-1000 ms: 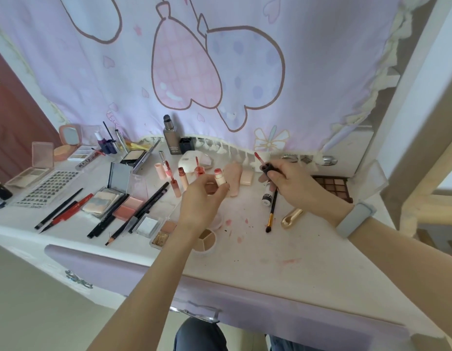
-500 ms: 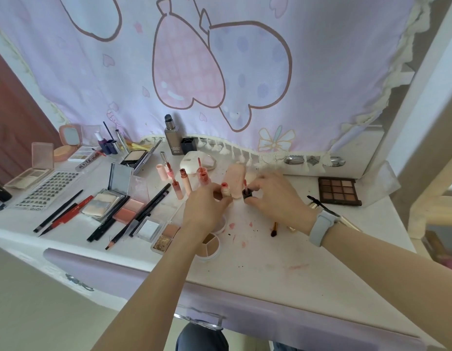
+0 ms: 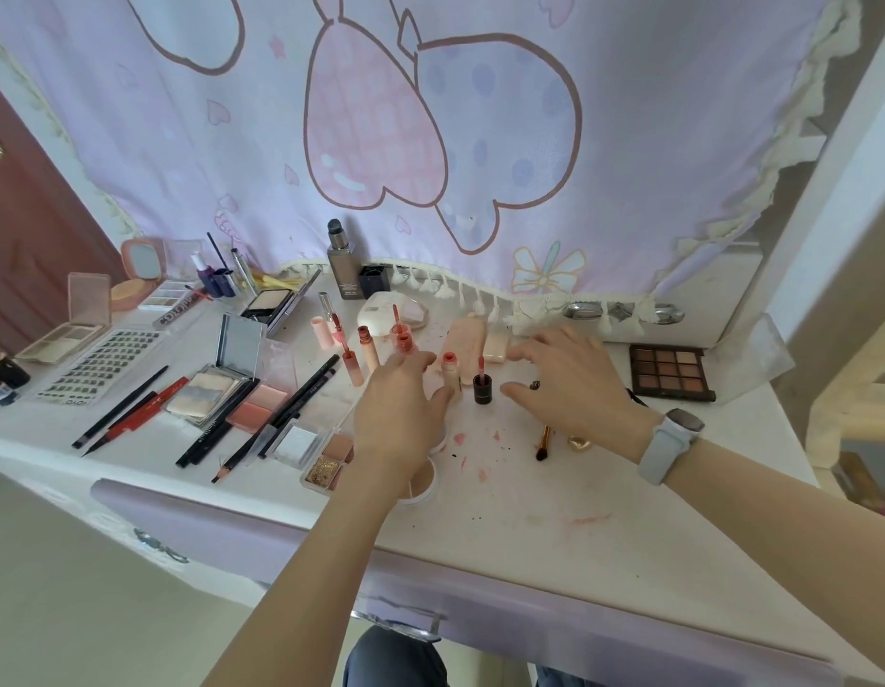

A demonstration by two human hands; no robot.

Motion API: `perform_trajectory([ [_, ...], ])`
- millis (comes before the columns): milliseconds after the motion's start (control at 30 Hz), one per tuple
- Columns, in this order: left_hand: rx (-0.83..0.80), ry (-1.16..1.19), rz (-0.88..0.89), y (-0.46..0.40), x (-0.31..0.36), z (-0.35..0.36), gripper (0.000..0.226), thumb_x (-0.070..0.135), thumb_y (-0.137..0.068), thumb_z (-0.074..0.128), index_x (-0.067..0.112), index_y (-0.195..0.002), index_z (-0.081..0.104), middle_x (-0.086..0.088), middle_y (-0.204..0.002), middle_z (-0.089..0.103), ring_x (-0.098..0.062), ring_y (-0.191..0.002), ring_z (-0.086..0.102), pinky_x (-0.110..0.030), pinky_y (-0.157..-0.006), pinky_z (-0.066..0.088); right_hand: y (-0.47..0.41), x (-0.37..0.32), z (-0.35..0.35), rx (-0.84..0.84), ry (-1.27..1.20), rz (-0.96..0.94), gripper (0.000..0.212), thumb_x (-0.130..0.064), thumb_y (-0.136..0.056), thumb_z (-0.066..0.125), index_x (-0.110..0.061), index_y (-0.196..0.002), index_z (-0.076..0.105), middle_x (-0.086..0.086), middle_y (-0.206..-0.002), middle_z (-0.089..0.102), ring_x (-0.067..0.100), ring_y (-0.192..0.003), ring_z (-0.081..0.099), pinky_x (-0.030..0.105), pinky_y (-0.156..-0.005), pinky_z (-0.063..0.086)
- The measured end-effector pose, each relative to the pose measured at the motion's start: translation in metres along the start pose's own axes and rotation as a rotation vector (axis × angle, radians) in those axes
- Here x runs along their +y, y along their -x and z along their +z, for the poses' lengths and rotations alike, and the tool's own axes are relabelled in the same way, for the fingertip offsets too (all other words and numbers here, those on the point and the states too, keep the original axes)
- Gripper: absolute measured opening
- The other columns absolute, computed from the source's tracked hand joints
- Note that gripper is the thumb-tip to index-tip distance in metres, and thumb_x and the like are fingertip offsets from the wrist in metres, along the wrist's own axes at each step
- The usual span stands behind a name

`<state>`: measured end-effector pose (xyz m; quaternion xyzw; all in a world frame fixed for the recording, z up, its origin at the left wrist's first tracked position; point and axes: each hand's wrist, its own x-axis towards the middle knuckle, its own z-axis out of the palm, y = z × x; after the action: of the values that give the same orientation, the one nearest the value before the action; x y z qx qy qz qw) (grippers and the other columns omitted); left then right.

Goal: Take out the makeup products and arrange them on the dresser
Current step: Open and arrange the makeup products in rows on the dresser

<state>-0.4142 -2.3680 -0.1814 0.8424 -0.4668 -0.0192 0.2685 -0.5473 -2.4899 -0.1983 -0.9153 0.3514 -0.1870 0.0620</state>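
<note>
White stained dresser (image 3: 554, 508), pastel curtain (image 3: 480, 141) behind, scattered makeup.

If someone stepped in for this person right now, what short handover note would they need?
Left hand: open, holds nothing, hovers beside the pale lip tube.
Right hand: open, fingers spread, holds nothing, just right of the dark cap with its wand, which stands upright on the dresser.
Laid out: pencils and palettes at the left, open lip tubes mid-back, brown eyeshadow palette at the right, a small brush near the right wrist.
Done: most products are out on the top.
Left: probably tidying the lip tubes and the brush; red smears stain the surface.
</note>
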Motion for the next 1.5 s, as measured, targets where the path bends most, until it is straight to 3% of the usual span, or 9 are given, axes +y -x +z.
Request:
perform_trajectory([
  [167, 0.217, -0.016, 0.192, 0.027, 0.019, -0.007, 0.033, 0.021, -0.088, 0.059, 0.014, -0.12, 0.058, -0.004, -0.118, 0.058, -0.022, -0.108, 0.052, -0.032, -0.075, 0.045, 0.0, 0.011, -0.009, -0.081, 0.245, 0.033, 0.059, -0.061, -0.078, 0.05, -0.029, -0.127, 0.048, 0.0, -0.125, 0.049, 0.025, -0.12, 0.037, 0.039, -0.099, 0.022],
  [367, 0.029, 0.133, 0.321, 0.058, 0.038, 0.015, 0.033, 0.022, -0.092, 0.052, 0.014, -0.124, 0.055, -0.001, -0.121, 0.054, -0.02, -0.109, 0.052, -0.031, -0.082, 0.044, -0.01, 0.011, -0.013, -0.345, 0.317, 0.034, 0.057, -0.061, -0.079, 0.047, -0.033, -0.128, 0.045, 0.001, -0.132, 0.049, 0.028, -0.127, 0.032, 0.053, -0.105, 0.015],
  [500, -0.036, 0.102, 0.326, 0.07, 0.04, 0.032, 0.03, 0.017, -0.092, 0.05, 0.011, -0.12, 0.056, -0.004, -0.118, 0.055, -0.025, -0.108, 0.049, -0.032, -0.084, 0.04, -0.011, 0.011, -0.021, -0.316, 0.297, 0.022, 0.055, -0.059, -0.077, 0.052, -0.03, -0.124, 0.049, 0.001, -0.13, 0.049, 0.024, -0.123, 0.035, 0.046, -0.102, 0.022],
  [633, 0.021, 0.077, 0.351, 0.079, 0.039, 0.042, 0.022, 0.008, -0.084, 0.058, 0.004, -0.105, 0.063, -0.011, -0.105, 0.063, -0.032, -0.098, 0.056, -0.035, -0.081, 0.045, -0.002, 0.008, -0.037, -0.135, -0.025, 0.044, 0.051, -0.044, -0.082, 0.058, -0.021, -0.127, 0.05, 0.006, -0.126, 0.051, 0.023, -0.118, 0.041, 0.028, -0.097, 0.031],
  [733, 0.043, 0.069, 0.33, 0.084, 0.039, 0.048, 0.02, 0.009, -0.082, 0.059, 0.005, -0.101, 0.065, -0.01, -0.105, 0.063, -0.029, -0.1, 0.057, -0.035, -0.084, 0.044, 0.014, 0.006, -0.054, -0.046, -0.635, 0.246, 0.038, -0.023, -0.085, 0.059, -0.016, -0.122, 0.054, -0.004, -0.098, 0.055, 0.003, -0.075, 0.056, 0.005, -0.062, 0.037],
  [867, 0.035, 0.067, 0.297, 0.085, 0.037, 0.051, 0.022, 0.013, -0.086, 0.055, 0.007, -0.106, 0.064, -0.006, -0.112, 0.06, -0.025, -0.108, 0.053, -0.033, -0.091, 0.039, 0.043, 0.005, -0.066, -0.162, -1.455, 0.467, 0.039, 0.01, -0.087, 0.041, -0.001, -0.123, 0.05, 0.007, -0.088, 0.054, 0.009, -0.061, 0.059, 0.015, -0.055, 0.045],
  [1067, 0.014, 0.088, 0.274, 0.085, 0.033, 0.049, 0.029, 0.021, -0.091, 0.05, 0.013, -0.117, 0.06, 0.0, -0.125, 0.054, -0.016, -0.118, 0.044, -0.021, -0.098, 0.025, 0.07, 0.002, -0.065, -0.199, -1.401, 0.463, 0.035, 0.008, -0.091, 0.042, -0.002, -0.123, 0.049, 0.006, -0.094, 0.058, 0.01, -0.065, 0.064, 0.027, -0.071, 0.042],
  [1333, 0.015, 0.108, 0.27, 0.086, 0.033, 0.048, 0.028, 0.02, -0.089, 0.054, 0.012, -0.114, 0.061, -0.001, -0.12, 0.058, -0.017, -0.115, 0.048, -0.014, -0.095, 0.022, 0.077, 0.003, -0.069, -0.149, -1.507, 0.427, 0.012, -0.003, -0.091, 0.05, -0.012, -0.096, 0.044, 0.013, -0.089, 0.073, 0.024, -0.075, 0.068, 0.028, -0.066, 0.056],
  [1500, -0.018, 0.23, 0.288, 0.087, 0.032, 0.044, 0.038, 0.025, -0.084, 0.057, 0.016, -0.12, 0.056, 0.003, -0.121, 0.055, -0.015, -0.115, 0.047, -0.012, -0.095, 0.022, 0.079, 0.005, -0.063, -0.043, -1.353, 0.353, 0.014, -0.007, -0.09, 0.053, -0.016, -0.092, 0.043, 0.004, -0.087, 0.074, 0.017, -0.064, 0.043, 0.017, -0.053, 0.035],
])
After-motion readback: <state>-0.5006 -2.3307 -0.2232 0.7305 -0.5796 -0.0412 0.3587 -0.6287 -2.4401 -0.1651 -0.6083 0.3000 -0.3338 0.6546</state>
